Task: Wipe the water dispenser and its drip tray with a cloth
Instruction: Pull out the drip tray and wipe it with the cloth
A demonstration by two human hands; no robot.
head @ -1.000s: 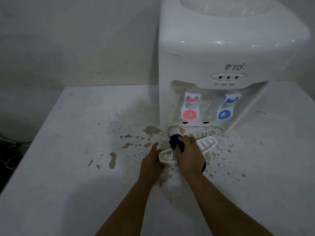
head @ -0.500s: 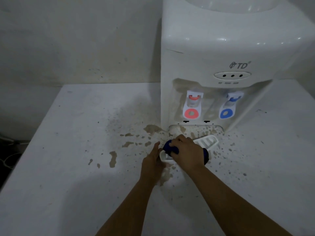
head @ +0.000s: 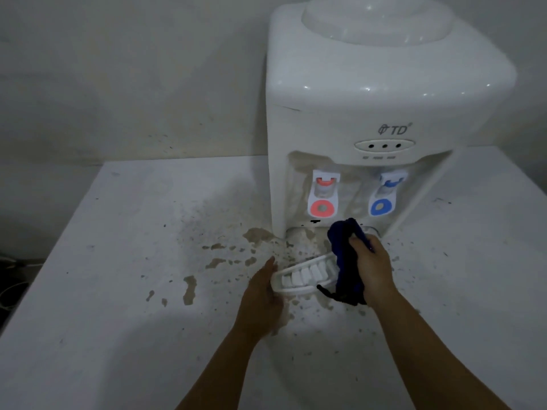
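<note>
White slotted plastic drip tray [head: 299,278] sits pulled out on the stained white desk [head: 118,261], just in front of the white tabletop water dispenser [head: 370,113]; looks deliberate, since out of its recess the grille and rim are reachable from every side; empty recess at the dispenser foot shows brown spatter, so that zone likely needs a pass too; left hand [head: 260,297] lies against the tray's end away from the cloth, fingers fairly straight along the rim, thumb side hidden; judged as a brace so the light tray doesn't skate under wiping load; left grip reads as apart, touching not clamping; right hand [head: 370,267] has fingers curled tight round a bunched dark blue cloth [head: 346,261]; right grip is clamped on the cloth; cloth top stands in front of the dispenser base, below the blue tap lever [head: 381,199]; cloth tail drapes over the tray's other end and onto the desk; whether it presses the grille there, can't tell; red tap lever [head: 322,196] untouched; brown stains spread over the desk in front of the dispenser.
</note>
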